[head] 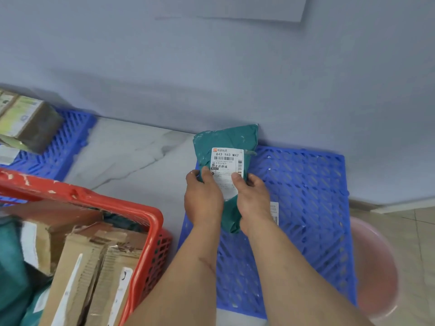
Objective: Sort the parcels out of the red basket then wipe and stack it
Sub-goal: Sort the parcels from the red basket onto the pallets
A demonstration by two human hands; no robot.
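A green plastic mailer parcel (226, 165) with a white shipping label is held above the blue slatted pallet (310, 194), left hand (203, 198) and right hand (253, 198) both gripping its lower half, thumbs on the label. The red basket (141, 212) of cardboard boxes (94, 267) sits to the left.

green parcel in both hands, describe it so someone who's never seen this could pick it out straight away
Find the blue slatted pallet on the floor against the wall, right of the red basket. Above its left edge, the left hand and right hand grip the green parcel, a soft bag. Unlike the basket's cardboard boxes, its white label reads 843 Y63 M47.
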